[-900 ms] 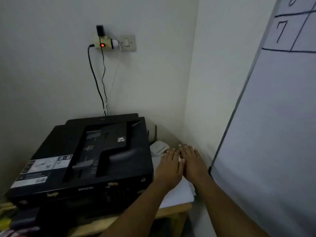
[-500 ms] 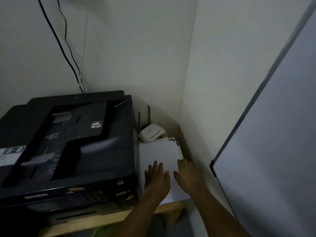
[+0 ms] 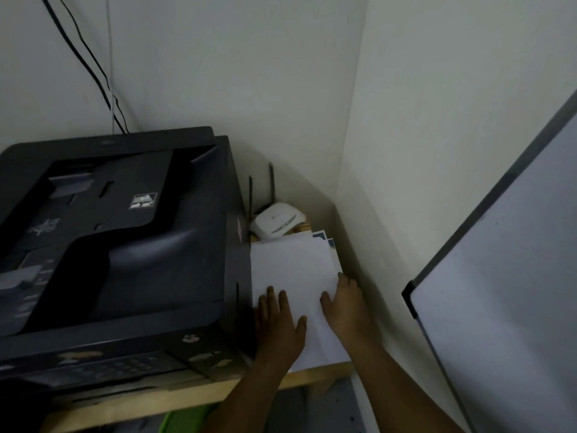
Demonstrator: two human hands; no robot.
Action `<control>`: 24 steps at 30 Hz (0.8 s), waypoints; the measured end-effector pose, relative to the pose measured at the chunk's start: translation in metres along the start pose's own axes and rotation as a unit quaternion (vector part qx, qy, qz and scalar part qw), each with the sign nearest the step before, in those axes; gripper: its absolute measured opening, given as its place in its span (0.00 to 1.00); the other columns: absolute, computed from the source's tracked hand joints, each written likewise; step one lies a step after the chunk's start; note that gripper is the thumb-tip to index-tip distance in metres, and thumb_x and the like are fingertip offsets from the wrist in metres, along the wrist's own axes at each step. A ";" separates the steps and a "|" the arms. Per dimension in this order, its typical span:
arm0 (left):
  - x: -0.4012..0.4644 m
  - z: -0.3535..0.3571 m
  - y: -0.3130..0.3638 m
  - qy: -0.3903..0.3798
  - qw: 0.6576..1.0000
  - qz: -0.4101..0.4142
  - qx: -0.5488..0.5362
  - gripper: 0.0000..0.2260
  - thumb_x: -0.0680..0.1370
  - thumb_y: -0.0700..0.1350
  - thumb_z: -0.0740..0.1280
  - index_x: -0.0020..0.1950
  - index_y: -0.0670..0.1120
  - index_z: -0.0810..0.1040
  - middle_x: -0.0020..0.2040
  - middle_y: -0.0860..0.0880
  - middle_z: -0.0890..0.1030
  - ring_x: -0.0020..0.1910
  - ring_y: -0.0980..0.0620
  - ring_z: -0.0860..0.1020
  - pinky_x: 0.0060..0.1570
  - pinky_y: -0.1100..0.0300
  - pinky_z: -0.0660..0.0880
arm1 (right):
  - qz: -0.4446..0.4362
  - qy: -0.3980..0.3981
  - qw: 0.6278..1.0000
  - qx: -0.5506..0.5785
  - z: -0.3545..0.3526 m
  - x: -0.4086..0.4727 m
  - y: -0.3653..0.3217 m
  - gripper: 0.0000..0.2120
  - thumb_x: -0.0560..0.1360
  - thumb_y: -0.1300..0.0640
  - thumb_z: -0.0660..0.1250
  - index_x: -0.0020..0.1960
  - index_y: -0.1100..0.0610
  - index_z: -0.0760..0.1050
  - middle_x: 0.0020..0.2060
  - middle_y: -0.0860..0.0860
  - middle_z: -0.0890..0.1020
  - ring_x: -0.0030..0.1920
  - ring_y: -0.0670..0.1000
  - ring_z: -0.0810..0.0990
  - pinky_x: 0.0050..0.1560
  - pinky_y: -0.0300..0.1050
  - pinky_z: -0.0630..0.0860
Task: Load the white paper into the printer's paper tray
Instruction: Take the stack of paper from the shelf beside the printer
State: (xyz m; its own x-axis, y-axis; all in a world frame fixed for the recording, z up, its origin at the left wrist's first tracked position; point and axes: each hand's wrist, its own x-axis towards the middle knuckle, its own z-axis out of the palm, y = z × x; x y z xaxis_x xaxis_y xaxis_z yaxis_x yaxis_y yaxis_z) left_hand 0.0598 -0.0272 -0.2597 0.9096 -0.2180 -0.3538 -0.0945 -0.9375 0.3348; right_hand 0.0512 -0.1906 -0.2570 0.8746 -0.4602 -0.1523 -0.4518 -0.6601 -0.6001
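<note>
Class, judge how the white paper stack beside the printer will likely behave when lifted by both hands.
The white paper is probably floppy: thin loose sheets. It may fan out, since edges already sit uneven. Left hand and right hand rest flat on it.

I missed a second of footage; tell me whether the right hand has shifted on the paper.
Yes. The right hand slid rightward to the paper stack's right edge, away from the printer.
</note>
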 end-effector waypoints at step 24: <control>0.004 0.003 -0.004 0.049 0.997 -0.010 -0.064 0.35 0.85 0.64 0.58 0.86 0.53 0.49 0.88 0.48 0.43 0.86 0.41 0.48 0.84 0.40 0.57 | 0.145 -0.017 0.978 0.148 0.005 0.029 -0.003 0.28 0.71 0.48 0.82 0.64 0.57 0.75 0.61 0.57 0.77 0.58 0.61 0.81 0.58 0.60 0.84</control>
State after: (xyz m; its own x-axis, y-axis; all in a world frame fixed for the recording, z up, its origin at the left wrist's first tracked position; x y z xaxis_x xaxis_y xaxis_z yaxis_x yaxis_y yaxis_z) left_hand 0.0626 -0.0256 -0.2652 0.9467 -0.1655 -0.2764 -0.0284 -0.8975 0.4400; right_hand 0.0793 -0.1992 -0.2635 0.7249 -0.5794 -0.3726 -0.6152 -0.3012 -0.7286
